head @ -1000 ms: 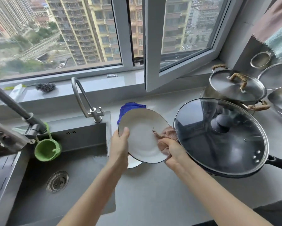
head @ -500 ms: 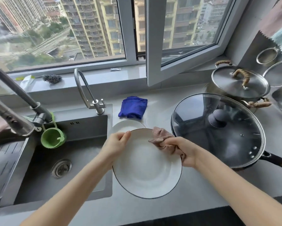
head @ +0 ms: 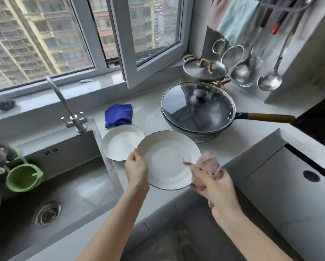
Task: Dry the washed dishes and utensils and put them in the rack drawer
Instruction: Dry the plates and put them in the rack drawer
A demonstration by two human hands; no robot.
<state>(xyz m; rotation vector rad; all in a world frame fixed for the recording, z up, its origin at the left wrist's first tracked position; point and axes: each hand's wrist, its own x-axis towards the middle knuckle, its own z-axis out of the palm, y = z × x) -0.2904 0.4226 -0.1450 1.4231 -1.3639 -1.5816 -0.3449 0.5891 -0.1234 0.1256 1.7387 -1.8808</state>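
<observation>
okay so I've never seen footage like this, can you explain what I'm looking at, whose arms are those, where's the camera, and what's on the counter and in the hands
The camera sits on a person's head, looking down at their own bare arms; there is no machine. The left hand holds a white plate by its rim. The right hand grips a pink cloth at the plate's other edge. On the grey counter lie a second plate, a blue cloth and a lidded pan, with a steel pot behind. The sink is at left.

Both forearms bare, reaching forward side by side. Left hand (head: 136,171) pinching with thumb on top, fingers (head: 139,182) curled beneath. Right hand (head: 217,187) closed in a loose fist, knuckles up.
</observation>
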